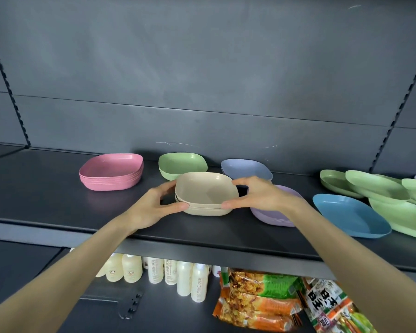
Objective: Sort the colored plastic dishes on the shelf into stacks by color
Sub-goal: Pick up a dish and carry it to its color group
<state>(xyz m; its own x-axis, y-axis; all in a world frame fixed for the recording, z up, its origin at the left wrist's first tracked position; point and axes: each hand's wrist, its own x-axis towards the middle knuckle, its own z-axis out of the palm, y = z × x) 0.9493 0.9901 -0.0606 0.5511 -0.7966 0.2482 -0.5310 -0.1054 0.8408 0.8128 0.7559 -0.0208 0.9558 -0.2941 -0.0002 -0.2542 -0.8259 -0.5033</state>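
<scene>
Hands on the beige stack (205, 195) now, one at each side. The left hand (154, 203) has its grip half closed on the stack, thumb at the near left corner and fingers curled round the far edge. The right hand (257, 195) mirrors it, thumb on the near right corner, fingers over the far rim. The stack sits on the shelf (46, 188), toward its front edge.

Left of the beige stack and further back, there's a pink stack (112, 170). Just behind it are a green dish (181, 164) and a grey-blue dish (246, 169). Just to its right, partly hidden by the right hand, is a purple stack (270, 216). Further right comes a blue plate (348, 215), then a spread of overlapping green plates (375, 186). Below the beige stack, on the lower level, are pale bottles (154, 270) and snack bags (257, 301).
</scene>
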